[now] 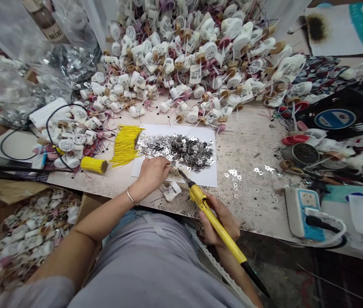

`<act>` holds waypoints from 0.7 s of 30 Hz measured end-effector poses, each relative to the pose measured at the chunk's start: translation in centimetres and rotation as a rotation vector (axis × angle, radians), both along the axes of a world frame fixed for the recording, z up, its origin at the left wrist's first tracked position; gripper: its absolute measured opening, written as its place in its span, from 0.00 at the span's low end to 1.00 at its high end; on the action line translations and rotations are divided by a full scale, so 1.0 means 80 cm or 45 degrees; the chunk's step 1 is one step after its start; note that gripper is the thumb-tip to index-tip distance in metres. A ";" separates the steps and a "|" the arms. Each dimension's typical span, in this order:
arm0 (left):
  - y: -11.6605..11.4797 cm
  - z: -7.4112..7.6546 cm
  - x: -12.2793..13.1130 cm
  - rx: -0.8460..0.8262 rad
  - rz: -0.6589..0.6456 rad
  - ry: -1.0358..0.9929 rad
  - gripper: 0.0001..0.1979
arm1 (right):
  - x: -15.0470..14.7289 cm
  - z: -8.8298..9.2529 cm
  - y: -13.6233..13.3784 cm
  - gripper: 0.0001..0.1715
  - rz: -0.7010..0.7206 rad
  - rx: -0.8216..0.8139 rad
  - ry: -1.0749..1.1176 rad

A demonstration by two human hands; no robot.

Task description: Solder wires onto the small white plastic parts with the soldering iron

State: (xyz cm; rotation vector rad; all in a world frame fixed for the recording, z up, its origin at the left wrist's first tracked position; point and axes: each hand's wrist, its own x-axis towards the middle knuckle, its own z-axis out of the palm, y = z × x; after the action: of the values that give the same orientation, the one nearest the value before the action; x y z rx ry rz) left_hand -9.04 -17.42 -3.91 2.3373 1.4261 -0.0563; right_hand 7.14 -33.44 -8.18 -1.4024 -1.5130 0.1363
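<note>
My right hand is closed around a yellow soldering iron; its dark tip points up-left toward a heap of small shiny metal pieces lying on a white paper sheet. My left hand rests on the sheet's near edge, fingers pinched together at the heap's rim; what they hold is too small to make out. A small white plastic part lies on the bench just below the left hand. A bundle of yellow wires lies to the left of the heap.
A huge pile of white plastic parts with wires fills the back of the wooden bench. At right stand a power strip, a round tin and red caps. A box of parts sits lower left.
</note>
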 end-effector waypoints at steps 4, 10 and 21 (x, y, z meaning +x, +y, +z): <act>0.005 -0.008 0.010 0.000 -0.076 0.010 0.11 | 0.001 0.003 0.003 0.37 -0.030 0.020 0.010; 0.013 -0.001 -0.012 0.110 -0.343 0.065 0.10 | 0.000 0.000 0.000 0.36 0.047 0.031 0.058; 0.002 0.004 -0.015 -0.099 0.002 0.087 0.10 | -0.002 -0.005 0.010 0.22 0.181 -0.052 0.147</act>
State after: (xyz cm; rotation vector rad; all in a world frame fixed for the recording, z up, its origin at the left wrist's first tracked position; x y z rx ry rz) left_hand -10.26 -17.24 -3.58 2.2916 1.4313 -0.1896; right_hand 6.95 -32.63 -8.61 -1.2957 -1.5205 0.3324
